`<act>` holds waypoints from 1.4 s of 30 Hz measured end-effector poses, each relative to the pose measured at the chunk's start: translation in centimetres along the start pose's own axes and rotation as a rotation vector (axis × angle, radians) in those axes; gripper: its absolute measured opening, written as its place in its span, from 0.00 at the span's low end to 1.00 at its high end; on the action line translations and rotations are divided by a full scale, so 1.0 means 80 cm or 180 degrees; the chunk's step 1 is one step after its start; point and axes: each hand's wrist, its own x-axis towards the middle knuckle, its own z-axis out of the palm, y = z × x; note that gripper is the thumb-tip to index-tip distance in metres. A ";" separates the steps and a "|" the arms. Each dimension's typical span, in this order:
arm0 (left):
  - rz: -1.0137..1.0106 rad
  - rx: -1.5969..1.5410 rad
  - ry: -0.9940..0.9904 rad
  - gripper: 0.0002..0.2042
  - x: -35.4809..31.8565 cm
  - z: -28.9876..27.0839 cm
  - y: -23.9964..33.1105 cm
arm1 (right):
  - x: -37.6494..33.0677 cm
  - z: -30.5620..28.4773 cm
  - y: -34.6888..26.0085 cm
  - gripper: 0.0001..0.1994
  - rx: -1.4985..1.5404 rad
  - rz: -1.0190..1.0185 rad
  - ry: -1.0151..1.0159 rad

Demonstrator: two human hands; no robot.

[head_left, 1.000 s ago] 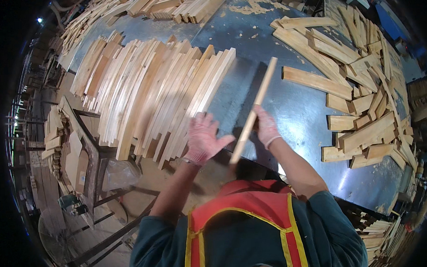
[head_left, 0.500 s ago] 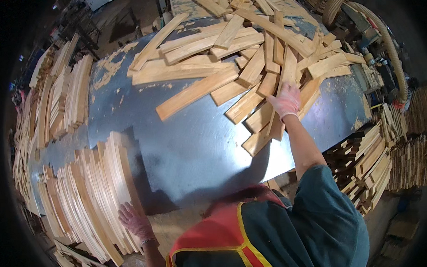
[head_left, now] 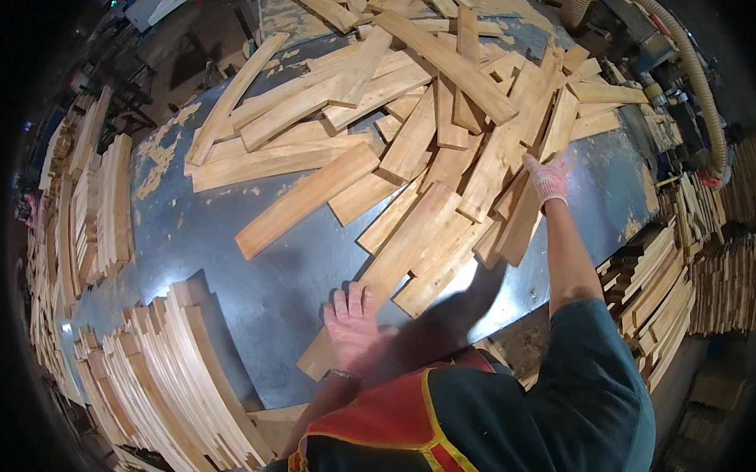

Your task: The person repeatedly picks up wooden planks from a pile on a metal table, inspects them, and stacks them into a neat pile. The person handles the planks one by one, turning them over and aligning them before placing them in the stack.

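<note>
Widest of all, you've got the blue-grey table (head_left: 269,331) in front of you, smooth and shiny, so boards on it should slide easily. Across it sprawls the heap of boards (head_left: 455,67), crossed and overlapping; pulling one from low down could drag its neighbours. At your left, the row of boards (head_left: 171,376) packs tight, side by side.

Now the single pieces: the long board (head_left: 415,235) slants from the heap's near edge down under your left hand (head_left: 352,328). It looks stiff, fairly light and hard to break; the mid-length edges would seem the balanced hold, gloves guarding against splinters. That hand lies palm down on it, fingers slightly apart, thumb out sideways. Your right hand (head_left: 548,180) is at the narrow board (head_left: 521,218) on the heap's right side, fingers bent towards it; whether they pinch it, you can't tell from here.

Hidden: the heap's lower layers, the stretch of long board beneath your left palm, and your right thumb's underside. The row's far-left end blurs into the dark rim.
</note>
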 end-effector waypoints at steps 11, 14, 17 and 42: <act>-0.1505 -0.1142 0.0243 0.39 -0.172 -0.009 -0.167 | -0.263 0.047 -0.014 0.40 0.3400 -0.0147 -0.1898; -0.1747 -0.0633 0.0708 0.35 -0.275 -0.007 -0.212 | -0.327 0.099 -0.043 0.43 0.2694 -0.0383 -0.2186; -0.1848 0.0337 0.1210 0.31 -0.358 -0.002 -0.263 | -0.438 0.101 -0.147 0.42 0.2586 -0.0569 -0.2759; -0.3835 -0.5786 0.3016 0.32 -0.728 0.024 -0.356 | -0.551 0.168 -0.142 0.48 -0.1450 -0.2018 -0.1230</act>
